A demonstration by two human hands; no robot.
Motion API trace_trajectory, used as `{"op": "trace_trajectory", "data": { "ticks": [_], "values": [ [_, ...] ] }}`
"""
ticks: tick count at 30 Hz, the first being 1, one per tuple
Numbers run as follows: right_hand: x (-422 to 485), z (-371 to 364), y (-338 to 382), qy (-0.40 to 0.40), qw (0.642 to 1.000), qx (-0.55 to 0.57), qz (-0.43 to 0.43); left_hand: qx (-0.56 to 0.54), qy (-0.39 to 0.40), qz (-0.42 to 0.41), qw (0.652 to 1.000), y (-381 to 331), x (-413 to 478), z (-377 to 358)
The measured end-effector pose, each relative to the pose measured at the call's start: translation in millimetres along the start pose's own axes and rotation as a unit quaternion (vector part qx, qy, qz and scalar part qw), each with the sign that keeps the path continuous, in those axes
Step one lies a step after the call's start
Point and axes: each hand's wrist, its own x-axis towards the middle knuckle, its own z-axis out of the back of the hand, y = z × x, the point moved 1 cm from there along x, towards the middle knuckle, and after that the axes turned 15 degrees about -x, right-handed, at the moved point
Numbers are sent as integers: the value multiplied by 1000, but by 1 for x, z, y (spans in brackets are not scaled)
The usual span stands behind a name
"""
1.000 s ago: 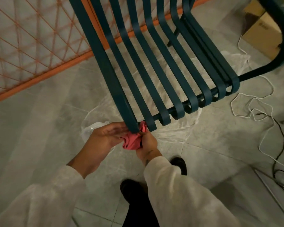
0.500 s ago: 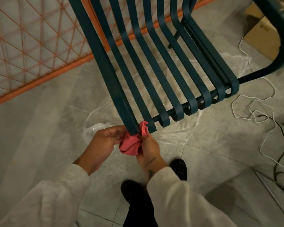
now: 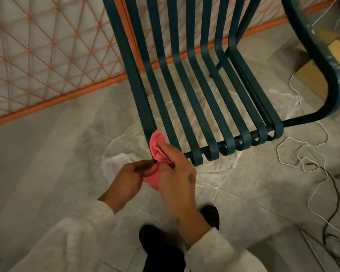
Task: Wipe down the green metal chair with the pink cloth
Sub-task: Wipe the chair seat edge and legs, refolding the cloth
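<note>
The green metal chair (image 3: 202, 99) with long slats fills the upper middle of the view, its curled slat ends facing me. The pink cloth (image 3: 155, 148) is wrapped over the front end of the leftmost slat. My right hand (image 3: 177, 173) grips the cloth from the right and presses it on that slat end. My left hand (image 3: 129, 177) pinches the cloth's lower part from the left, just below the slat end. Part of the cloth is hidden between my hands.
An orange wire-mesh panel (image 3: 47, 61) stands at the back left. Clear plastic sheet (image 3: 214, 173) lies on the grey tiled floor under the chair. White and black cables (image 3: 310, 163) trail at the right, and a cardboard box (image 3: 310, 79) sits behind the chair's armrest. My shoes (image 3: 155, 238) are below.
The view has shifted so the chair reaches further down. My right hand has moved up over the leftmost slat end with the cloth, which now covers that end; my left hand stays below.
</note>
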Motion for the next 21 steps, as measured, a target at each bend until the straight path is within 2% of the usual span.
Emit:
{"op": "trace_trajectory", "data": {
  "ticks": [3,6,10,12,15,18,21],
  "values": [
    [37,2,18,42,991,-79,98,6,5,7,1000,-5,-4,4],
    [57,10,28,76,987,-95,104,-36,16,4,999,-11,-8,2],
    [17,11,4,42,991,-39,120,-72,10,-10,997,-16,-10,2],
    [-6,9,-20,36,998,27,53,-84,1,1,997,-14,-9,2],
    [-19,-5,-58,9,991,77,-107,-74,-1,17,997,-8,-8,0],
    [-15,-28,-76,26,960,151,-234,-59,6,30,998,-1,-6,-6],
    [0,-43,-85,22,910,304,-282,-40,-12,26,999,7,0,-7]
  ]
}}
